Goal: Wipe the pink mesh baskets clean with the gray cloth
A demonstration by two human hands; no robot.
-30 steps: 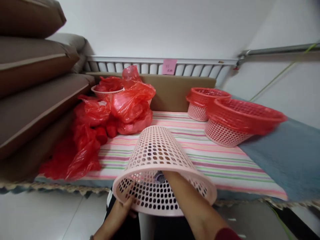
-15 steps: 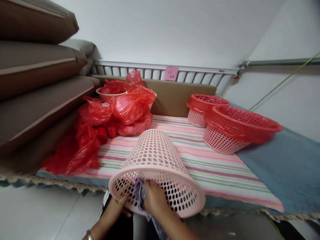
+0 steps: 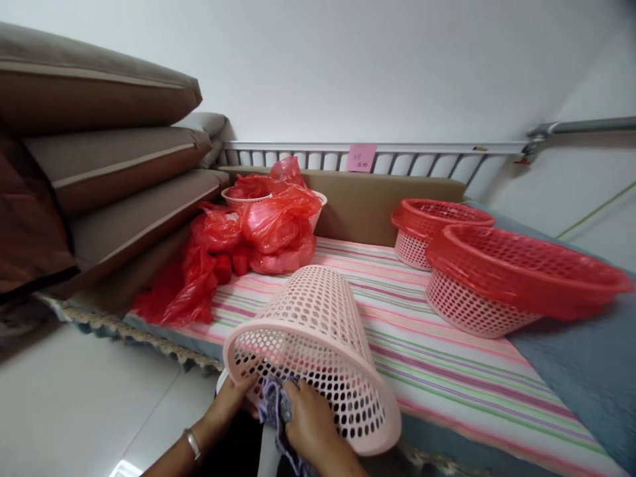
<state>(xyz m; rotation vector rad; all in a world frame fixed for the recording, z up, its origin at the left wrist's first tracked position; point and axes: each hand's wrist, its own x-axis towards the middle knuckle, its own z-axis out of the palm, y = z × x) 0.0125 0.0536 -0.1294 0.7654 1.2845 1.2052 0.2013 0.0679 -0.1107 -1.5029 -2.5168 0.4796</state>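
Note:
A pale pink perforated plastic basket (image 3: 322,298) lies on its side at the front edge of the bed, its wide mouth towards me. My left hand (image 3: 237,396) grips the basket's rim at the lower left, thumb on the inside and the other fingers mostly hidden below. In the mouth of the basket, my right hand (image 3: 309,416) is closed on a purple-grey cloth (image 3: 276,405), which hangs down below the rim. The cloth is bunched beside the basket's inner wall; whether it touches the wall I cannot tell.
Two pink baskets lined with red plastic bags, a nearer one (image 3: 489,301) and a farther one (image 3: 416,246), stand at the right. Red plastic bags (image 3: 278,228) are heaped at the left, by stacked brown cushions (image 3: 124,159). A striped sheet (image 3: 397,311) covers the bed.
My view has turned left, so the surroundings sit farther right. The basket's mouth has tilted, its right side lower. My right hand and the cloth are slightly lower, near the rim.

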